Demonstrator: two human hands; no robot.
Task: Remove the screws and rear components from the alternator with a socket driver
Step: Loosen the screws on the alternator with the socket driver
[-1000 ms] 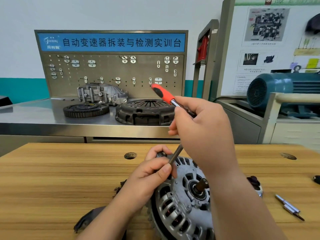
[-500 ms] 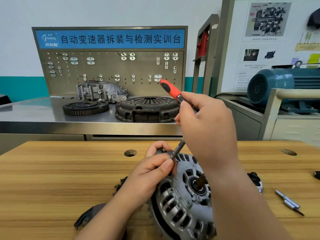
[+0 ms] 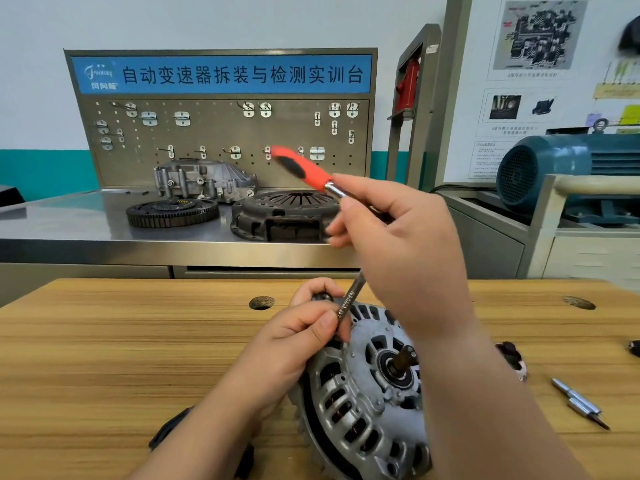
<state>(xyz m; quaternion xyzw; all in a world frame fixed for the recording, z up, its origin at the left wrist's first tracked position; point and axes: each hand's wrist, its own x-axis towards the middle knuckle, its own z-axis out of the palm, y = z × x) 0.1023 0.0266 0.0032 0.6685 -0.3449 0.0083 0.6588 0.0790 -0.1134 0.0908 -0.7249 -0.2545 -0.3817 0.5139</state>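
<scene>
A grey alternator stands on edge on the wooden bench, its shaft pointing towards me. My left hand grips its upper left rim and pinches the dark extension bar of the socket driver against it. My right hand holds the driver's head, with the red and black handle sticking out up and left, blurred. The bar's tip is hidden behind my left thumb.
Two chrome driver bits lie on the bench at the right. A black part sits behind my right forearm, another black piece under my left forearm. On the steel counter behind rest a flywheel, a clutch cover and a housing.
The red handle has swung back to the left after moving right, as my right hand turns the driver. My left hand and the alternator stay where they were.
</scene>
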